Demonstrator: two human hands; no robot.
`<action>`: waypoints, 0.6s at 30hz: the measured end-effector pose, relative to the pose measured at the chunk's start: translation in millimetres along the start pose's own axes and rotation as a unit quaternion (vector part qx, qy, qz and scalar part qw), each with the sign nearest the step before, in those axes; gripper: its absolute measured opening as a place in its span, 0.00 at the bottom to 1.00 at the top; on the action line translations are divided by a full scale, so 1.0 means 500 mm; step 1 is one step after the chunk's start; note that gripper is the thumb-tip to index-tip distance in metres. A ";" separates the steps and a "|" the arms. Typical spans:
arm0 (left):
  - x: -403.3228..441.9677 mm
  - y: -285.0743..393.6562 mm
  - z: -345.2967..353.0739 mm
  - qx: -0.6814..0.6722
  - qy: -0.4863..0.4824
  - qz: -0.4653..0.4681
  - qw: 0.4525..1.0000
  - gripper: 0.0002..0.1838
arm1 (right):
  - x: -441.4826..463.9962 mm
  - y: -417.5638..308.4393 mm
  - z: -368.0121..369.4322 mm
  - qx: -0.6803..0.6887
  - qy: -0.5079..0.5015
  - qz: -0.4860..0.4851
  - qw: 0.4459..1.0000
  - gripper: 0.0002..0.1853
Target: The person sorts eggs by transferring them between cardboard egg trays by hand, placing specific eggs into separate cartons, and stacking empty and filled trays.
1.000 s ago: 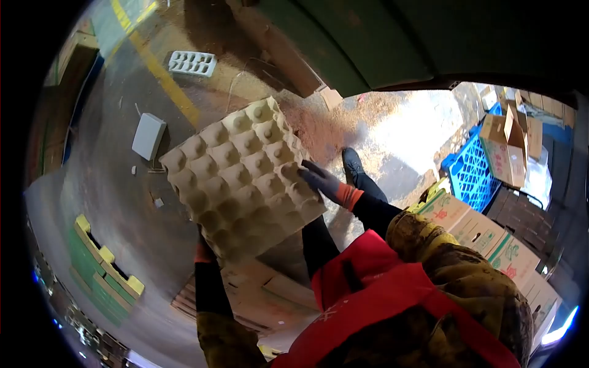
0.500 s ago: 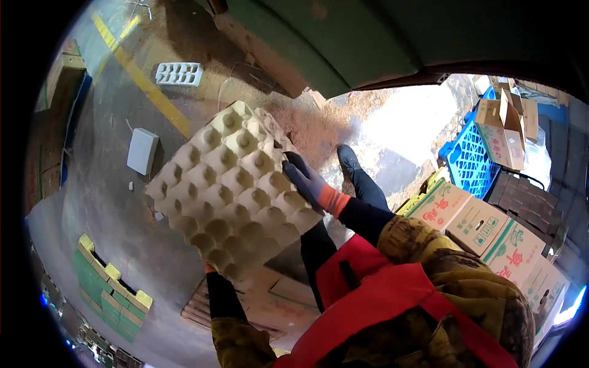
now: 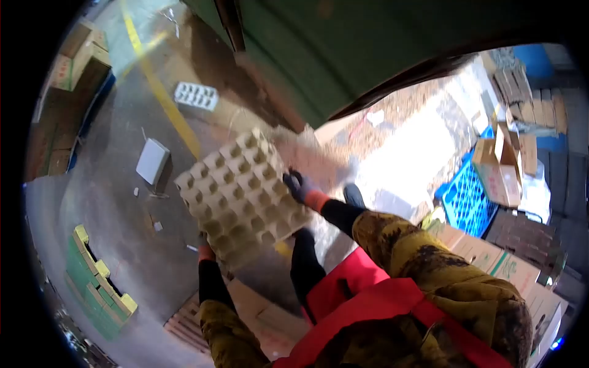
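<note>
A beige moulded egg tray (image 3: pixel 242 196), with rows of cups, is held out in front of my body and tilted. My right hand (image 3: pixel 299 186), in a dark glove with an orange cuff, grips its right edge. At the tray's lower left edge is my left hand (image 3: pixel 205 248); its fingers are mostly hidden behind the tray, with only the orange cuff part showing clearly. Whether one tray or a thin stack is held, I cannot tell.
Across the floor lie a white carton (image 3: pixel 152 161) and a small white tray (image 3: pixel 196 96). A green structure (image 3: pixel 319 55) juts in above. At right stand a blue plastic pallet (image 3: pixel 467 199), an open box (image 3: pixel 498 165) and printed cartons (image 3: pixel 515 273). Flat cardboard (image 3: pixel 264 316) lies below.
The egg tray has shifted slightly right and down in view, with both hands still at its edges. The camera view has turned, and my right arm reaches further forward.
</note>
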State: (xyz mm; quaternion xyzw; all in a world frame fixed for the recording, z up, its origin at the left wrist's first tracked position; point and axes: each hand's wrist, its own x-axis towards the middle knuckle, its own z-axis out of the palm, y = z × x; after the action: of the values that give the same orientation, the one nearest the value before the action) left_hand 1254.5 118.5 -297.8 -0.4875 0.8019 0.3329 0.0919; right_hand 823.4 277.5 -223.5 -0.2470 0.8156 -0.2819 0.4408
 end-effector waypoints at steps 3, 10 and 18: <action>-0.023 0.023 -0.062 -0.126 0.160 -0.071 0.976 0.24 | -0.047 0.025 -0.094 0.104 -0.046 -0.154 0.981 0.31; -0.248 0.686 -0.117 -0.269 0.373 -0.057 0.886 0.21 | -0.194 0.134 -0.555 -0.048 -0.333 -0.233 0.913 0.22; -0.115 1.347 0.229 -0.331 0.054 0.012 0.942 0.14 | -0.168 0.228 -1.216 0.000 -0.064 -0.213 0.975 0.22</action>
State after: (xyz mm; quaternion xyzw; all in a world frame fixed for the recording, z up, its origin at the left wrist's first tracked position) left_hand 695.5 435.7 -58.6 -0.4983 0.6555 0.5541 -0.1224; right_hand 325.0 561.3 22.9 -0.4326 0.7143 -0.3528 0.4221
